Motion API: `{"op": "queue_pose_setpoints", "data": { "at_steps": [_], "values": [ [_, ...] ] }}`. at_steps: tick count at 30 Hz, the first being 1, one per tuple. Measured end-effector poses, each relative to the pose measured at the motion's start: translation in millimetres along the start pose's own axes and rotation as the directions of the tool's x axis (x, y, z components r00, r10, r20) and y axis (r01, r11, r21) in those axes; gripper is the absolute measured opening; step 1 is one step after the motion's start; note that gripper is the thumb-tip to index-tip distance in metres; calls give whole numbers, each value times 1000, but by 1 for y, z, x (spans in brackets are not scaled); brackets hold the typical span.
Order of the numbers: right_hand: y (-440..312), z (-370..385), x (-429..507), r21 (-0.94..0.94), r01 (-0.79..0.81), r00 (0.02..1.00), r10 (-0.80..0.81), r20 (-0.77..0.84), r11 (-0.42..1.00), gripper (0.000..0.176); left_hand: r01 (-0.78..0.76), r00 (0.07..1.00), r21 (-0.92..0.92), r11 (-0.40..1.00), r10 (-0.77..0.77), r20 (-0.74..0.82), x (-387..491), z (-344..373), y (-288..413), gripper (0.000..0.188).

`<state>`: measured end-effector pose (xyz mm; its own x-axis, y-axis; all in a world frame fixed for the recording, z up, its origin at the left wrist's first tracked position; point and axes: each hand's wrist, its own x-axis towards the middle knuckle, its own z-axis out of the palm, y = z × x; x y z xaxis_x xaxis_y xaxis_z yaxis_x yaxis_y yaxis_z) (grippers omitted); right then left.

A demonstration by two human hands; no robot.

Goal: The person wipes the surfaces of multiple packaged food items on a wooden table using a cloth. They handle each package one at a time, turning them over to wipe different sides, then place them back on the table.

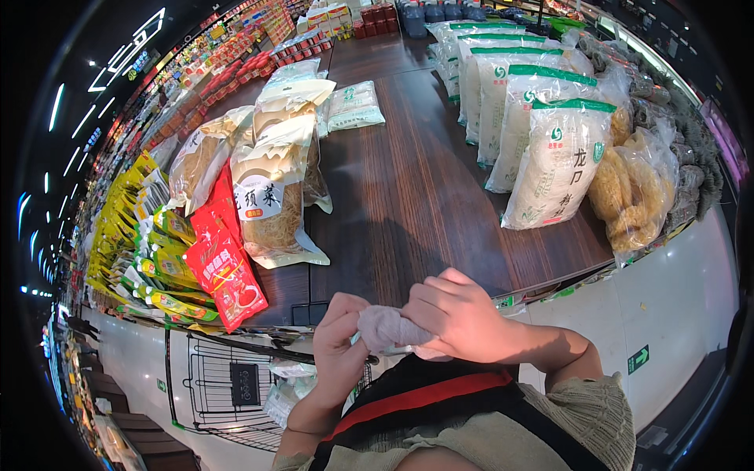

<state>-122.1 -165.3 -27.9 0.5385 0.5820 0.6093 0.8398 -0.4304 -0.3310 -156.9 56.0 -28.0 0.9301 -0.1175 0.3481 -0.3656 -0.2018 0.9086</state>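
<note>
A crumpled, twisted light grey cloth (pixel 386 328) is held between my two hands, in front of my body at the near edge of a dark wood-grain display table (pixel 406 194). My left hand (pixel 341 341) grips its left end, and my right hand (pixel 453 315) is closed around its right part. Past my hands, a row of clear bags of white noodles (pixel 559 168) with green tops stands on the right. Bags of dried food (pixel 274 200) stand on the left, beside red packets (pixel 227 268). A flat white packet (pixel 355 106) lies farther back.
Yellow-green packets (pixel 168 259) are piled at the table's left. Clear bags of yellowish dried food (pixel 636 188) lie at the right edge. A black wire shopping cart (pixel 224 394) with bagged goods stands below left of the table. Dark bottles (pixel 433 12) stand at the far end.
</note>
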Motion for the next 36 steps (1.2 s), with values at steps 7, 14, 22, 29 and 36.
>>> {"op": "queue_pose_setpoints", "data": {
  "at_steps": [7,14,22,29,36],
  "values": [
    [8,-12,-29,-46,-72,997,74,29,996,30,-83,990,-37,996,78,-114,-14,-28,1,11],
    [27,-16,-59,-166,-235,964,208,-163,958,33,-208,938,115,971,231,-258,-1,-29,13,12],
    [6,-27,-18,922,-107,550,794,-257,372,72,-258,790,-56,965,177,-586,38,-5,41,12],
    [-51,15,-11,38,-286,944,288,-163,958,89,-223,969,-141,965,204,-135,20,39,34,34],
    [-42,-21,-6,-66,-161,868,109,-484,985,49,-615,788,277,739,584,193,7,26,46,40]
  ]
}}
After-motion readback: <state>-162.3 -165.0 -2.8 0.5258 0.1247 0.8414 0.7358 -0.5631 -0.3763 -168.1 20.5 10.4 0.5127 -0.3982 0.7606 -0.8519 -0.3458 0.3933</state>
